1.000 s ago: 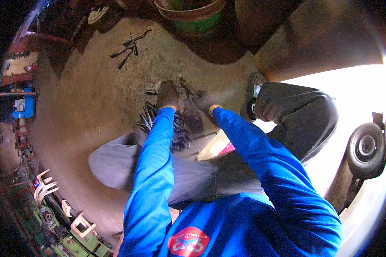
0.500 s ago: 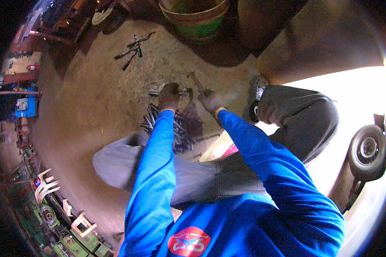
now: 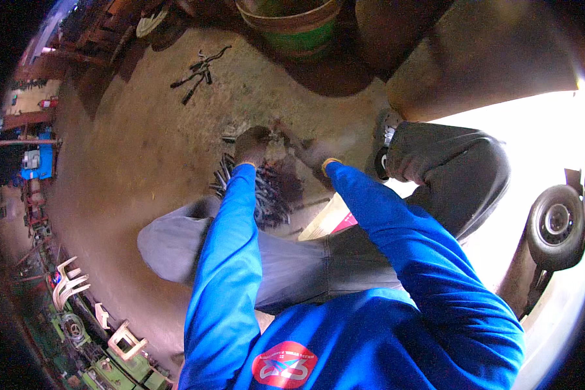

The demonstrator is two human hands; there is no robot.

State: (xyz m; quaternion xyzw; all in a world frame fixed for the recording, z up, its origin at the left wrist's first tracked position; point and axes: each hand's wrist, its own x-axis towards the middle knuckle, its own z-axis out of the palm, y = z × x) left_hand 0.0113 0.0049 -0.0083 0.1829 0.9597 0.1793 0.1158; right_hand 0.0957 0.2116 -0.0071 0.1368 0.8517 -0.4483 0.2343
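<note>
Motion blur costs me most here: the slim tool [image 3: 290, 138] is smeared, and the heap of dark rods [image 3: 272, 201] runs partly under my left sleeve [image 3: 231, 227]. The picture's top cuts off the green bucket [image 3: 292, 39] at the floor's far edge. My left hand [image 3: 250, 144] reaches forward over the heap's far end, knuckles up, fingers curled; I cannot tell whether they pinch anything. My right hand [image 3: 313, 155] angles inward, fingers wrapped round the tool, which points at the left fingertips. The heap lies well in from the floor's far edge, beside my folded leg [image 3: 292, 266]. Half a second ago the tool's tip stood farther from the left hand.
</note>
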